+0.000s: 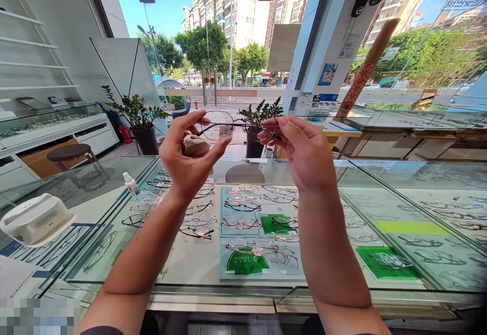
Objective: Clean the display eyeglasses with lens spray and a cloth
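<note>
Both hands hold up a pair of thin, dark-framed round eyeglasses [234, 124] above the glass counter. My left hand [190, 152] grips the rim at the left lens, and a beige cleaning cloth [196, 146] is tucked against its fingers. On the other side, my right hand [306, 145] pinches the frame at the right lens between thumb and fingers. The temples look folded behind the lenses. Below lie rows of eyeglasses [240, 222] in the glass display case [190, 269].
A small spray bottle [131, 184] and a white device [38, 218] stand on the counter at left. Past the counter are a round stool [68, 152], potted plants [144, 137] and glass doors [207, 36] facing a street. Another display case [429, 147] runs along the right.
</note>
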